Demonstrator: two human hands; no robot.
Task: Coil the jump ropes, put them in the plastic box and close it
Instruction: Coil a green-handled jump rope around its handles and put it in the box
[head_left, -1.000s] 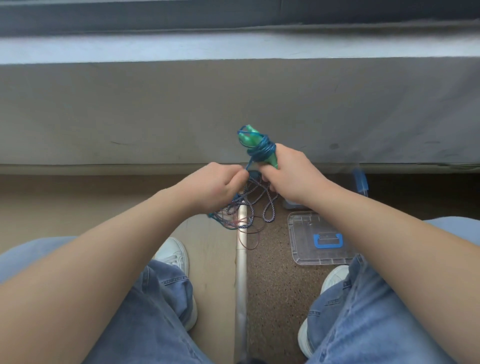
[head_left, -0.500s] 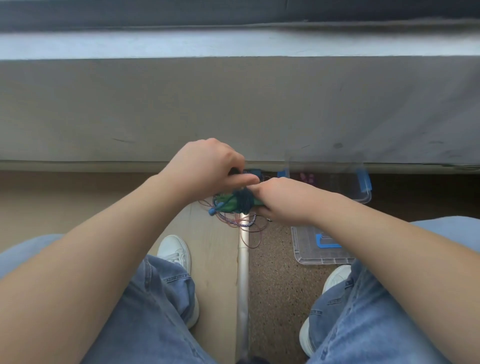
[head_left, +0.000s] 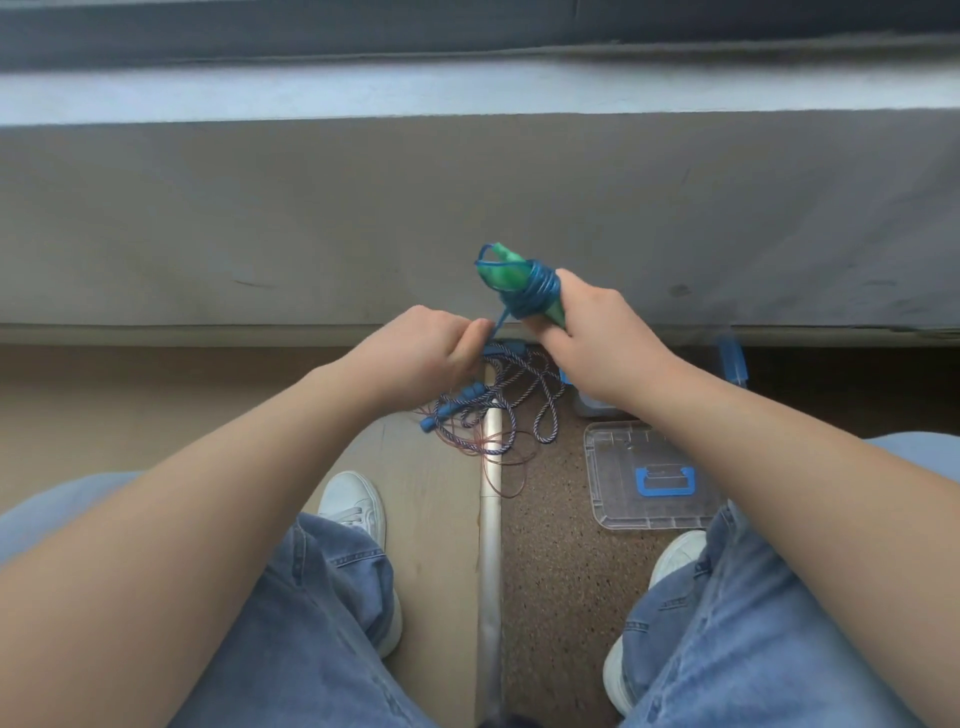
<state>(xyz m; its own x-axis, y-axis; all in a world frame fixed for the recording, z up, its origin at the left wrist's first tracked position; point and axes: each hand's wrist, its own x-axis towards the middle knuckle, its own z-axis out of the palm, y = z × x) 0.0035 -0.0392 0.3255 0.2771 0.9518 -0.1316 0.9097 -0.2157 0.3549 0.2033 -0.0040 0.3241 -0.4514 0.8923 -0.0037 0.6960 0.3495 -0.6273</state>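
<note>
Jump ropes first: I count one up in the hands and a heap on the floor. Only the head view here. The right hand (head_left: 597, 338) is curled round what looks like two green handles (head_left: 506, 275) held together, tips pointing up toward the grey wall (head_left: 311, 218). One blue cord (head_left: 537, 293) is wound round those handles in a tight bunch of turns just above the right thumb, with a small loop sticking out at the top. A loose tail of that cord runs down-left to the left hand (head_left: 426, 348), which pinches it between thumb and curled fingers. Both hands are in the air, near each other but apart.

On the floor under the hands is a loose tangle: one blue-and-white braided rope (head_left: 545, 410), one blue grip (head_left: 457, 402) I can see plainly, plus one thin red cord (head_left: 514, 467) mixed in. Whether that's one more rope or two, I can't tell. The tangle lies across a metal floor strip (head_left: 491, 545).

One clear plastic box (head_left: 592, 408) sits right of the tangle, mostly hidden behind the right forearm, with one blue latch (head_left: 732, 358) showing. One clear lid (head_left: 613, 493) lies flat on the floor just in front of it, so the box is uncovered. Two white sneakers (head_left: 353, 504) at the bottom.
</note>
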